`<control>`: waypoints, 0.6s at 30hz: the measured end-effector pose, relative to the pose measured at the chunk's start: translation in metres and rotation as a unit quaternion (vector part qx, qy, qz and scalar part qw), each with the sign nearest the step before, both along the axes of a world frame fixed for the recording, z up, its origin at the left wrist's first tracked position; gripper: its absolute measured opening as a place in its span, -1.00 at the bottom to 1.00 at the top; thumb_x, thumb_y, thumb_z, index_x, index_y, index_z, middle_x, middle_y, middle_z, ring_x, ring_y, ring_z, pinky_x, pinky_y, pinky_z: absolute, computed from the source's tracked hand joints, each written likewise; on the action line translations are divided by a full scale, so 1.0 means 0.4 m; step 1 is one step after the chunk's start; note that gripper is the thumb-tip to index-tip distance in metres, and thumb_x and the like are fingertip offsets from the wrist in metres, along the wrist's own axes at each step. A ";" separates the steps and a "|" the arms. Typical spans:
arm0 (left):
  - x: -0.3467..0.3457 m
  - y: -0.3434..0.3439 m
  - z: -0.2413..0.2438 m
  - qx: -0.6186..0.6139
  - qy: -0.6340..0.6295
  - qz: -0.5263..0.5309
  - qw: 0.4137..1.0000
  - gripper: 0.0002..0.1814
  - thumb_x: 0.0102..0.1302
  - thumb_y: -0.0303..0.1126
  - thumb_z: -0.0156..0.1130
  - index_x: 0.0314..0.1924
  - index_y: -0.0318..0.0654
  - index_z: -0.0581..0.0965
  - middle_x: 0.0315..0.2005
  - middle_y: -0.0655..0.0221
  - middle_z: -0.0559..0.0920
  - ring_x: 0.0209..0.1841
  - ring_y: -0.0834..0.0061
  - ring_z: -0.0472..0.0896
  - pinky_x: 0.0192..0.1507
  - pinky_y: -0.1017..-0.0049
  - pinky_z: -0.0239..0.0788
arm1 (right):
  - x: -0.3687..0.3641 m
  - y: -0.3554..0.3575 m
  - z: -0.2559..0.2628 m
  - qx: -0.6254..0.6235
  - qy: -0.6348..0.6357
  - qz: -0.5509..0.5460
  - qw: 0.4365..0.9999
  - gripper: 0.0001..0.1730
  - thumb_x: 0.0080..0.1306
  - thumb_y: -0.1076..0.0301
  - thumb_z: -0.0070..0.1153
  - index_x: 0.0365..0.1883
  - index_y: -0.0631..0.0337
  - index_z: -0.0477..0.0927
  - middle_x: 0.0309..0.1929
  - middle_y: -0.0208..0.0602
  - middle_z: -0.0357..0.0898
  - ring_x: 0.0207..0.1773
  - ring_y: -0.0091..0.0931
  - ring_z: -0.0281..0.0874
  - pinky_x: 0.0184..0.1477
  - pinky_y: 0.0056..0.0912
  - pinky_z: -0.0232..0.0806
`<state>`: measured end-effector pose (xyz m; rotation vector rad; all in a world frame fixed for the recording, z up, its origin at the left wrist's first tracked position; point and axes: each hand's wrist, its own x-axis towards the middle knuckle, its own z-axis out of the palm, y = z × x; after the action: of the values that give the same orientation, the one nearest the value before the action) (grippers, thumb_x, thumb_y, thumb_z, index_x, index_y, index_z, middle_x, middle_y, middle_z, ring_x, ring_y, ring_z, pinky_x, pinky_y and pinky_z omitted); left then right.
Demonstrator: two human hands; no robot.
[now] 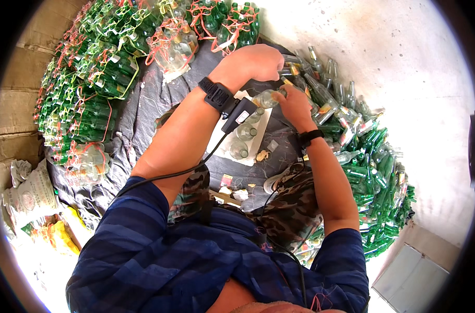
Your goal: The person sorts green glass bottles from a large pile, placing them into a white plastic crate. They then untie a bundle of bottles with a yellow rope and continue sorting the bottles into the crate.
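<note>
My right hand (296, 105) grips a clear glass bottle (265, 98), which lies tilted with its base towards the left. Just above it, my left hand (259, 62) is curled at the near edge of a heap of loose clear bottles (321, 94). Its fingertips are hidden, so whether it grasps one of them cannot be told. Below the hands, a row of several clear glass bottles (246, 132) stands on a whitish board (220, 145). My left forearm covers part of that board.
Green bottles (378, 187) lie heaped along the wall on the right. Tied bundles of green bottles (104, 70) are stacked at the left, near a bundle of clear bottles (175, 47). Dark sheeting (131, 113) covers the floor. A filled sack (32, 193) stands at lower left.
</note>
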<state>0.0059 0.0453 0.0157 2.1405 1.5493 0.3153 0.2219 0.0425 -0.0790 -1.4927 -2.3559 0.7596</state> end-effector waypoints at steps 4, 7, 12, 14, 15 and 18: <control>-0.006 -0.001 -0.013 0.019 -0.019 0.008 1.000 -0.79 0.10 -0.29 0.28 -0.28 -0.19 0.70 -0.35 0.14 0.72 -0.22 0.06 0.70 -0.17 0.15 0.50 | -0.019 -0.002 -0.014 0.021 -0.024 0.022 0.999 -0.52 0.35 0.05 0.15 0.03 0.28 0.59 -0.19 0.12 0.68 -0.04 0.01 0.63 0.01 0.05 0.43; -0.005 -0.006 -0.012 0.033 -0.039 0.005 0.999 -0.78 0.10 -0.31 0.28 -0.26 -0.19 0.70 -0.33 0.15 0.73 -0.20 0.07 0.70 -0.16 0.16 0.50 | -0.028 0.000 -0.025 0.017 -0.031 0.027 0.999 -0.53 0.36 0.05 0.14 0.02 0.28 0.59 -0.18 0.12 0.68 -0.03 0.02 0.62 0.02 0.07 0.42; -0.005 -0.007 -0.003 0.007 -0.016 0.019 1.000 -0.76 0.10 -0.32 0.28 -0.22 -0.18 0.70 -0.30 0.16 0.73 -0.18 0.09 0.70 -0.15 0.17 0.50 | -0.043 -0.001 -0.046 0.006 -0.026 0.040 0.999 -0.53 0.35 0.06 0.16 0.02 0.27 0.58 -0.19 0.12 0.68 -0.03 0.02 0.62 0.03 0.08 0.42; -0.009 -0.005 -0.009 0.007 -0.013 0.017 1.000 -0.76 0.10 -0.33 0.28 -0.22 -0.18 0.70 -0.30 0.16 0.73 -0.18 0.09 0.70 -0.15 0.17 0.50 | -0.050 -0.001 -0.050 0.006 -0.037 0.047 0.998 -0.53 0.35 0.07 0.18 0.03 0.27 0.57 -0.19 0.12 0.67 -0.03 0.02 0.62 0.02 0.07 0.42; -0.010 -0.005 -0.013 0.010 -0.014 0.016 1.000 -0.77 0.10 -0.33 0.28 -0.22 -0.18 0.70 -0.30 0.16 0.73 -0.18 0.09 0.70 -0.15 0.17 0.50 | -0.051 -0.002 -0.052 0.006 -0.042 0.050 0.998 -0.53 0.34 0.07 0.18 0.03 0.27 0.57 -0.19 0.12 0.67 -0.03 0.02 0.62 0.02 0.07 0.42; -0.011 -0.003 -0.020 0.013 -0.016 0.014 1.000 -0.77 0.10 -0.33 0.28 -0.23 -0.19 0.70 -0.32 0.15 0.73 -0.18 0.09 0.70 -0.16 0.17 0.50 | -0.055 0.000 -0.068 0.010 -0.025 0.054 0.998 -0.53 0.34 0.08 0.19 0.03 0.28 0.57 -0.18 0.14 0.67 -0.03 0.02 0.62 0.03 0.07 0.43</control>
<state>0.0017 0.0441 0.0077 2.1246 1.5655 0.3794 0.1998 0.0424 -0.1063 -1.4003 -2.4908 0.7294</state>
